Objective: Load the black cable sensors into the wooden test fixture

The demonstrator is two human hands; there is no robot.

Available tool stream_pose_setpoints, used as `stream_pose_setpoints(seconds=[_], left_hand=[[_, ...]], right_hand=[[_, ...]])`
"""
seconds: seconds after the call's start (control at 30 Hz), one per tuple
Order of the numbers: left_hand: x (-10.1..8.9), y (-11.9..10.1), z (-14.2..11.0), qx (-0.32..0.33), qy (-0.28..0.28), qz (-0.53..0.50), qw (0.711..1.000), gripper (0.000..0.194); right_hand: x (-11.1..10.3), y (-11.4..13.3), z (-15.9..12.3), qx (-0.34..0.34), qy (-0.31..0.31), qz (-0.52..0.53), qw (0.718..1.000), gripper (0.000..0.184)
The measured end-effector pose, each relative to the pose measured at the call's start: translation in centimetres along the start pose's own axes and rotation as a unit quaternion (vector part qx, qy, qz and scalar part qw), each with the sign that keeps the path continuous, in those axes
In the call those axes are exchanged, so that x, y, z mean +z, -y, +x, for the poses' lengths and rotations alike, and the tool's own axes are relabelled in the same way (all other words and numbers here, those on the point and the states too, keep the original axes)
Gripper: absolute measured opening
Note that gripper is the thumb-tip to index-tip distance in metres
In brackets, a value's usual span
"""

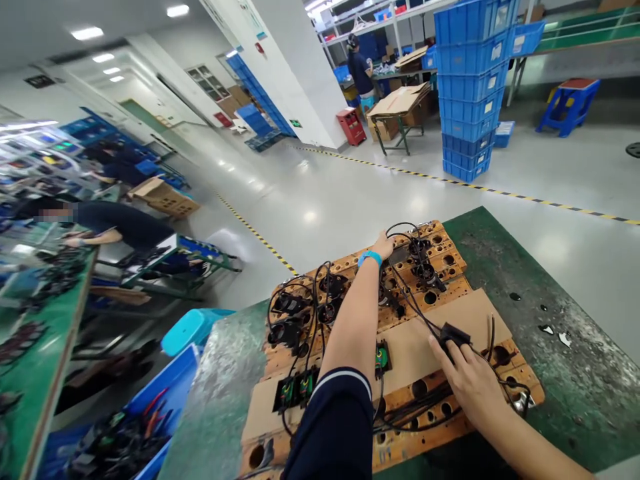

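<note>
A drilled wooden board (pixel 453 270) lies on the green bench, carrying several black fan-like parts with cables. My left hand (pixel 384 247), with a blue band at the wrist, reaches to the board's far edge beside a black cable (pixel 400 230); its fingers are mostly hidden. Close to it sits a black fan-like part (pixel 424 270). My right hand (pixel 470 377) has its fingers closed on a small black box (pixel 454 335) with a cable running from it, over a cardboard strip (pixel 413 350). Left of this box, an open black housing (pixel 383 358) shows a green circuit board.
Worn green benchtop (pixel 520 287) surrounds the board, with metal scraps (pixel 564 339) at right. A blue bin (pixel 175 380) of black parts stands lower left. Beyond are a blue crate stack (pixel 470 93) and a co-worker (pixel 120 223) bending over another bench.
</note>
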State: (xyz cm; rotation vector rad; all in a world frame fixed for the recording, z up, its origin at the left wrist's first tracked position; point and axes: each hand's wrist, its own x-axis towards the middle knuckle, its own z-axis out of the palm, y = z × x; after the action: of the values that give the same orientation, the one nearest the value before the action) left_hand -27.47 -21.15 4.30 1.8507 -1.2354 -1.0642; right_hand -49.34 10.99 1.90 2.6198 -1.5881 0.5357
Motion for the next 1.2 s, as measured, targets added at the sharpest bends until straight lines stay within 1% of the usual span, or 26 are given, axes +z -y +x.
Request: stream_pose_setpoints(seconds=[0.1,0.17,0.23,0.27,0.3,0.33,0.4,0.43,0.47,0.5,0.53,0.57,0.6,0.67,0.7,0.73,0.8,0.87,0.93,1.0,1.03,1.07,1.13,1.2], left_hand=[[0.2,-0.1,1.4,0.013,0.017,0.109,0.994,0.059],[0.3,-0.7,1.6,0.018,0.028,0.156,0.987,0.062],[0.1,-1.4,0.8,0.021,0.02,0.186,0.982,0.065],[-0.3,-1.8,-0.1,0.038,0.002,0.197,0.98,0.064],[-0.7,-2.1,-1.5,0.069,-0.022,0.205,0.976,0.063],[-1.3,-2.2,-3.3,0.113,-0.048,0.211,0.97,0.06],[-2.4,-1.7,-8.2,0.212,-0.085,0.221,0.948,0.052],[-2.9,-0.9,-11.2,0.245,-0.087,0.232,0.937,0.048],[-3.2,0.2,-14.3,0.256,-0.079,0.251,0.93,0.044],[-3.4,1.6,-17.6,0.248,-0.071,0.278,0.925,0.042],[-3.3,3.2,-20.7,0.232,-0.051,0.314,0.919,0.042],[-3.1,5.0,-23.6,0.21,-0.036,0.348,0.913,0.045],[-2.7,6.8,-26.1,0.19,-0.019,0.375,0.907,0.054],[-1.6,10.2,-29.8,0.166,0.034,0.407,0.898,0.074],[-1.0,11.5,-31.0,0.156,0.054,0.415,0.895,0.077],[-0.5,12.5,-31.8,0.149,0.067,0.417,0.894,0.075],[0.4,13.6,-32.5,0.135,0.066,0.402,0.903,0.064],[1.0,13.5,-32.5,0.13,0.045,0.373,0.917,0.06],[1.6,13.0,-32.2,0.138,0.028,0.359,0.923,0.064],[2.6,12.5,-32.0,0.145,0.015,0.372,0.917,0.083],[3.2,12.5,-31.9,0.142,0.013,0.379,0.914,0.09],[3.7,12.6,-31.9,0.135,0.015,0.381,0.914,0.092],[4.4,13.0,-32.0,0.116,0.02,0.355,0.927,0.085],[4.3,13.3,-32.5,0.115,0.021,0.287,0.951,0.076]], right_hand=[[0.6,1.0,-0.3,0.008,0.031,0.009,0.999,0.077],[1.4,2.5,-0.7,-0.012,0.043,0.019,0.999,0.074],[2.7,4.4,-1.2,-0.041,0.041,0.036,0.998,0.07],[3.4,5.4,-1.3,-0.05,0.033,0.043,0.997,0.067],[4.0,6.2,-1.4,-0.054,0.02,0.049,0.997,0.064],[4.5,6.8,-1.5,-0.057,0.008,0.058,0.997,0.061],[4.6,6.9,-1.2,-0.077,-0.01,0.1,0.992,0.053],[4.4,6.2,-0.9,-0.086,-0.011,0.131,0.988,0.048],[4.0,4.9,-0.4,-0.082,-0.008,0.159,0.984,0.043],[3.6,3.3,0.1,-0.066,-0.001,0.176,0.982,0.039],[3.3,1.4,0.6,-0.027,0.001,0.174,0.984,0.038],[3.2,-0.5,1.1,0.024,0.0,0.148,0.989,0.04],[3.4,-2.4,1.5,0.054,0.006,0.116,0.992,0.047],[4.4,-5.4,1.7,0.061,0.036,0.084,0.994,0.053],[5.0,-6.3,1.6,0.051,0.051,0.09,0.993,0.054],[5.7,-6.7,1.3,0.045,0.057,0.105,0.992,0.053],[6.4,-6.8,0.5,0.053,0.036,0.131,0.989,0.048],[6.3,-6.0,-0.3,0.048,0.001,0.122,0.991,0.044],[5.8,-5.1,-0.8,-0.008,-0.007,0.083,0.996,0.044],[5.4,-4.5,-1.0,-0.078,0.011,0.051,0.996,0.046],[5.4,-4.3,-1.1,-0.1,0.023,0.046,0.994,0.047],[5.5,-4.4,-1.2,-0.11,0.033,0.052,0.992,0.048],[6.1,-4.7,-1.4,-0.105,0.056,0.097,0.988,0.047],[6.6,-5.1,-1.7,-0.076,0.07,0.169,0.98,0.05]])
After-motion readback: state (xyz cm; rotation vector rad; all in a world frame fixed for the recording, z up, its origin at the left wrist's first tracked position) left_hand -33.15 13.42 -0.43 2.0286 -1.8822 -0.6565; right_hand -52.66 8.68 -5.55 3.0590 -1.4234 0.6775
